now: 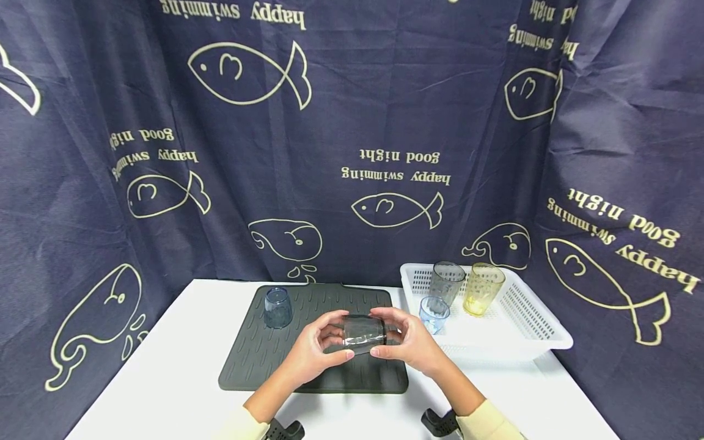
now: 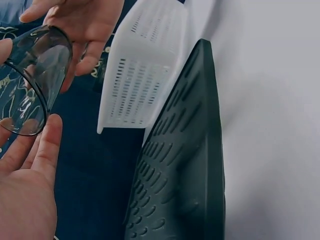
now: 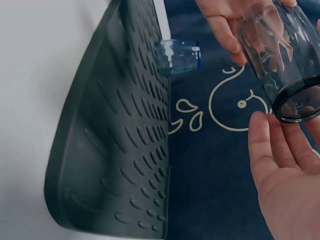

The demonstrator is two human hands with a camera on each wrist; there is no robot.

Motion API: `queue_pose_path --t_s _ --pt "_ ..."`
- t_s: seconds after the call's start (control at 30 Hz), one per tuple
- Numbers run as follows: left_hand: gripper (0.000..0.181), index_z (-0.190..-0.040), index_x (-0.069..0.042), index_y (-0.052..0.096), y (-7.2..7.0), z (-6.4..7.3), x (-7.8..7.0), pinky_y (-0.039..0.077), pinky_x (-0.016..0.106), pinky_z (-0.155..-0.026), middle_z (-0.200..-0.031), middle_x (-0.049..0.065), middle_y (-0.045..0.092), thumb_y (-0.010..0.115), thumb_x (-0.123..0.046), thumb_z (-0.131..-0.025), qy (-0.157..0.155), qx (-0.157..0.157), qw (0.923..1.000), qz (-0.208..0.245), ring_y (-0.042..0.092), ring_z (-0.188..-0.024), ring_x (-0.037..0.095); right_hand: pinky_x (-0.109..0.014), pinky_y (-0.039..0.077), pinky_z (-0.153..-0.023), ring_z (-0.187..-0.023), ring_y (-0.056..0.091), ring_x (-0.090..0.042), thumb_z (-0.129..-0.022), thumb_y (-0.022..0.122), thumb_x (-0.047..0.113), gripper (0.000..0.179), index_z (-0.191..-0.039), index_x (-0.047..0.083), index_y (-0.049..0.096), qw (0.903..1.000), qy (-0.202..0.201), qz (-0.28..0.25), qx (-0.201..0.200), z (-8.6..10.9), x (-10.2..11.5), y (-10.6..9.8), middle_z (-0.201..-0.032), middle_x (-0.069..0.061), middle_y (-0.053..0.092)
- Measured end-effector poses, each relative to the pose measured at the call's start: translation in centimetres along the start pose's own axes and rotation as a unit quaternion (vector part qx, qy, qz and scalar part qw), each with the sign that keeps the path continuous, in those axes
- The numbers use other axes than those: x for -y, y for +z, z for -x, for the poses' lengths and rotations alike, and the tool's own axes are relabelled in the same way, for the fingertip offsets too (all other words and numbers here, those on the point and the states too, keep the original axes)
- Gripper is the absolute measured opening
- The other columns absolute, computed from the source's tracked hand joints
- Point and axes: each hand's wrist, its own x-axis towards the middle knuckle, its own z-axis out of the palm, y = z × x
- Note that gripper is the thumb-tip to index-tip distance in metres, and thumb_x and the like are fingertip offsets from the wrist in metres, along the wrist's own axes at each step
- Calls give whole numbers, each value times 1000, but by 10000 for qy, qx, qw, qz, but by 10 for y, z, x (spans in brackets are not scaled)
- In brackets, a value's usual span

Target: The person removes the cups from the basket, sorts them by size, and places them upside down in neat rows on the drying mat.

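A clear grey drinking glass (image 1: 364, 333) lies sideways in the air over the dark drying mat (image 1: 275, 373), held between both hands. My left hand (image 1: 321, 347) grips it at the rim end, thumb in front and fingers behind. At the other end my right hand (image 1: 409, 342) holds the thick base. The left wrist view shows the open rim of the glass (image 2: 40, 85) near the left fingers. Its base turns toward the right hand (image 3: 290, 185) in the right wrist view. On the mat's back left, a blue glass (image 1: 278, 308) stands upside down.
Right of the mat, a white perforated basket (image 1: 528, 345) holds a tall grey glass (image 1: 447, 282), a yellow glass (image 1: 483, 290) and a small light blue glass (image 1: 434, 315). Behind the white table (image 1: 165, 366) hangs a navy curtain (image 1: 330, 140) printed with fish.
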Motion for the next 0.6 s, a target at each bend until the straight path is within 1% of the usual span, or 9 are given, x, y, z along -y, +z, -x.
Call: queue_pose_path --t_s 0.07,0.17,0.27,0.47,0.6 --pt "73 -146 -11 52 -1 2 0 57 23 -94 -128 16 62 85 -9 -81 1 5 10000 21 65 -108 29 -21 53 -99 -120 63 -8 -79 88 10 68 -141 7 58 9999 30 -159 20 1 0 2 -142 -18 60" --pt "73 -147 -13 51 -2 4 -1 57 23 -94 -131 15 61 85 -8 -82 33 44 10000 59 66 -107 19 -22 54 -99 -119 64 -9 -80 87 8 69 -141 5 56 9992 69 -389 64 2 -1 4 -142 -21 58" --pt "73 -147 -12 50 -3 6 -1 57 22 -94 -133 16 61 84 -8 -83 104 110 9998 123 66 -107 13 -22 55 -99 -118 65 -10 -79 87 6 70 -141 2 56 9984 72 -547 95 3 -1 6 -142 -23 58" --pt "73 -148 -11 50 -3 7 -2 56 21 -94 -134 16 60 83 -8 -83 154 184 9996 132 65 -107 12 -24 55 -100 -117 66 -9 -79 87 2 68 -139 -3 55 9970 -12 -769 86 3 -3 9 -139 -26 58" --pt "73 -148 -12 50 -5 7 -2 56 21 -95 -135 16 59 84 -9 -83 142 223 9996 90 65 -109 13 -25 56 -99 -115 67 -9 -79 86 0 68 -138 -8 54 9959 -75 -895 84 3 -5 10 -136 -25 60"
